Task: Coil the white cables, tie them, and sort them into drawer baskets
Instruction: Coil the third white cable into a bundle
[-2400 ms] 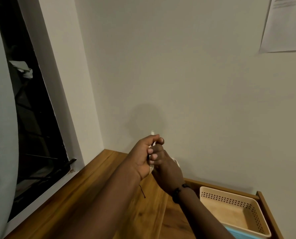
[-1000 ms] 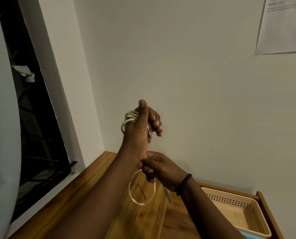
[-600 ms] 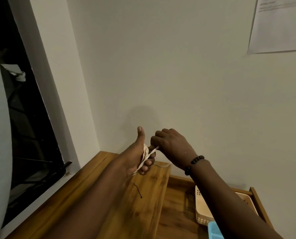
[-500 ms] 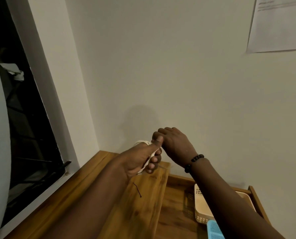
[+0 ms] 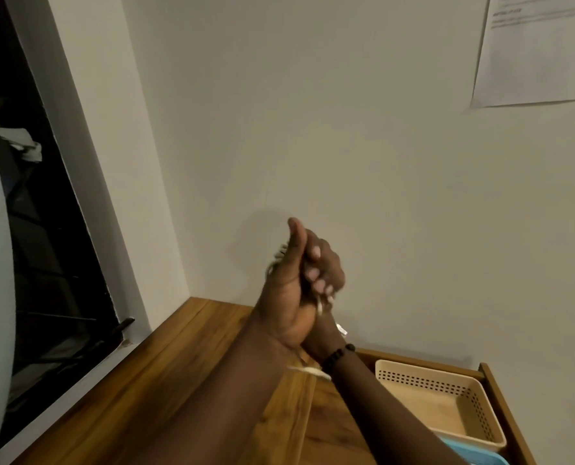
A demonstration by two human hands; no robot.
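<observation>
Dark window opening at your far left. Your left hand clutches the coiled white cable above the wooden desktop, hiding your right hand, whose grip is unclear. Beige perforated plastic basket sits right.

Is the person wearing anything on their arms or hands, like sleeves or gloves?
No gloves and no sleeves show: both forearms are bare as far as the picture reaches. The left hand wears nothing. The right hand has a bracelet of dark round beads around its wrist. No rings or watch can be seen.
</observation>
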